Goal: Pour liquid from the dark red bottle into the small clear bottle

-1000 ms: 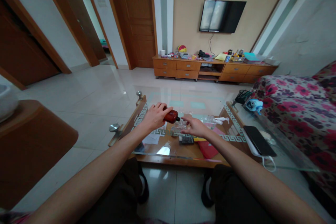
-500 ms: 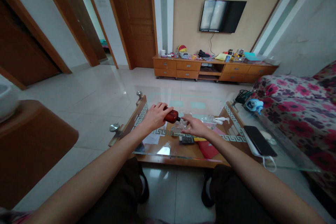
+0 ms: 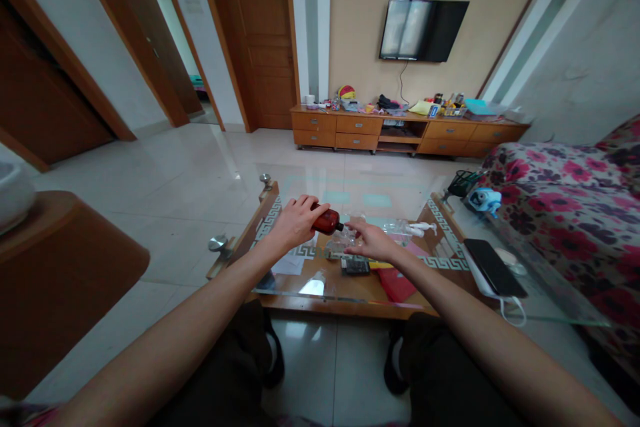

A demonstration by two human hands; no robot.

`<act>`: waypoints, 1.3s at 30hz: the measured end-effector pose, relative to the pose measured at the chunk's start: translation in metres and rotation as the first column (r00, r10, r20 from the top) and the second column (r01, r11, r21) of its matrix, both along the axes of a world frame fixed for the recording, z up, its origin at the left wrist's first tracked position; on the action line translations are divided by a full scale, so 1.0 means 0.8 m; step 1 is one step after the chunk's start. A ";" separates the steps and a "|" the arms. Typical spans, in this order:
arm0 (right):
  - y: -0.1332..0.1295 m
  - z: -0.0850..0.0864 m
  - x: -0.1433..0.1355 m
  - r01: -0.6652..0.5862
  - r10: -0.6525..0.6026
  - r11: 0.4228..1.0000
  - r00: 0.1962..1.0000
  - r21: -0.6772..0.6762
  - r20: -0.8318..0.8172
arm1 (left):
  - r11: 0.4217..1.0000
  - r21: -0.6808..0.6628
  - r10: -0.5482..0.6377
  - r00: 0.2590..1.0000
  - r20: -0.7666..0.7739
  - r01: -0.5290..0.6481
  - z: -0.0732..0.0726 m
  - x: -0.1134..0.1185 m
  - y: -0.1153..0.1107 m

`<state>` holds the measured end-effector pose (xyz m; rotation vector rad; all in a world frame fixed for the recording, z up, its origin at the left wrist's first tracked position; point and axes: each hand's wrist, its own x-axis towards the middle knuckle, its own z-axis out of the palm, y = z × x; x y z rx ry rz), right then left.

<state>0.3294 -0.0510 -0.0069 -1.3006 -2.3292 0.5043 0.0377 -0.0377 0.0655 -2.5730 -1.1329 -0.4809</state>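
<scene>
My left hand [image 3: 300, 219] grips a brown bottle [image 3: 327, 221] from above. The bottle is tipped nearly flat, its dark neck pointing right and slightly down. Just right of that neck is my right hand [image 3: 371, 241], thumb and fingers curved around a see-through plastic container [image 3: 345, 239]. Its outline blends with other clear items below, so its shape is hard to make out. White pump heads [image 3: 421, 229] lie right of my right hand, beside more clear plastic.
A glass coffee table [image 3: 320, 295] carries or covers a black calculator-like object [image 3: 355, 267], a red packet [image 3: 397, 285] and white paper [image 3: 290, 265]. To the right are a phone [image 3: 495, 267] with a white cable and a blue-white toy [image 3: 484, 200]. A flowered sofa [image 3: 560, 213] stands beyond.
</scene>
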 end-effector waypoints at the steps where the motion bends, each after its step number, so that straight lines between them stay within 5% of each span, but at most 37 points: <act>1: 0.000 0.000 0.000 0.001 -0.001 1.000 1.000 0.000 -0.001 | 1.000 0.003 0.001 1.000 0.000 -0.001 0.000 0.000 0.000; 39: -0.003 0.005 0.000 0.007 -0.007 1.000 1.000 -0.008 0.014 | 1.000 0.004 -0.001 1.000 -0.009 0.001 0.002 0.003 -0.004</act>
